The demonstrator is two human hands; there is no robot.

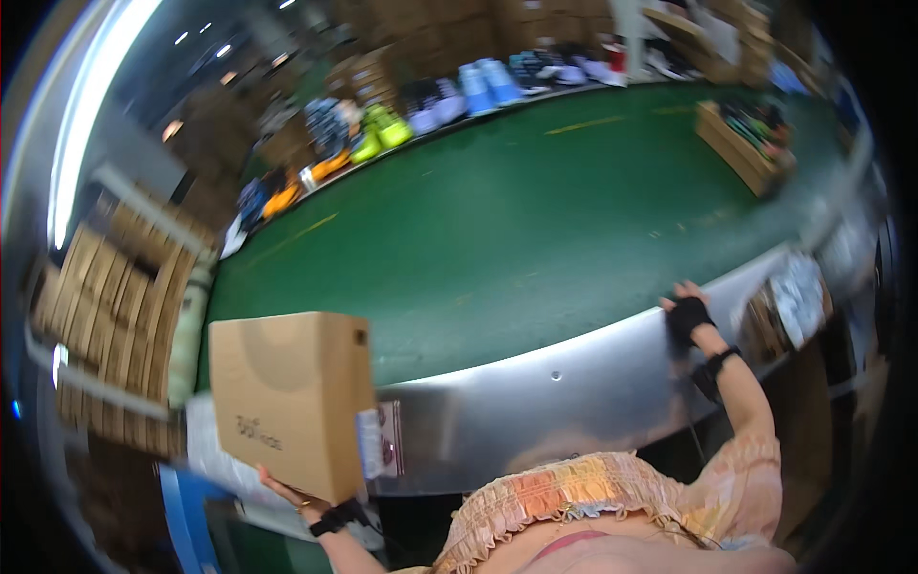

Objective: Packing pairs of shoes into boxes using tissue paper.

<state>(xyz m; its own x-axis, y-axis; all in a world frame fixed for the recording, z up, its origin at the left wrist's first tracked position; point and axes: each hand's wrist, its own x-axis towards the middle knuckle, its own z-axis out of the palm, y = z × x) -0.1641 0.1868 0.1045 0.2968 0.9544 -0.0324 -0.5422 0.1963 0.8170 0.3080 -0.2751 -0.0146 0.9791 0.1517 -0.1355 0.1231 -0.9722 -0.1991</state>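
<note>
A brown cardboard shoe box (277, 392) stands upright at the left, over the near edge of the belt. My left hand (292, 490) supports it from below, with some fingers along its lower front and the rest hidden behind it. The box bears dark print on its broad face and a pale label on its narrow side. Away to the right, my right hand (687, 311), in a black fingerless glove, rests on the metal rim (535, 402) with its fingers apart. It holds nothing.
A wide green conveyor belt (478, 249) curves in front of me. Several coloured shoes (382, 127) line its far side. An open carton of small items (736, 148) sits on the belt at the far right. Stacked flat cardboard (110, 306) stands left; a crinkled plastic bag (798, 297) lies right.
</note>
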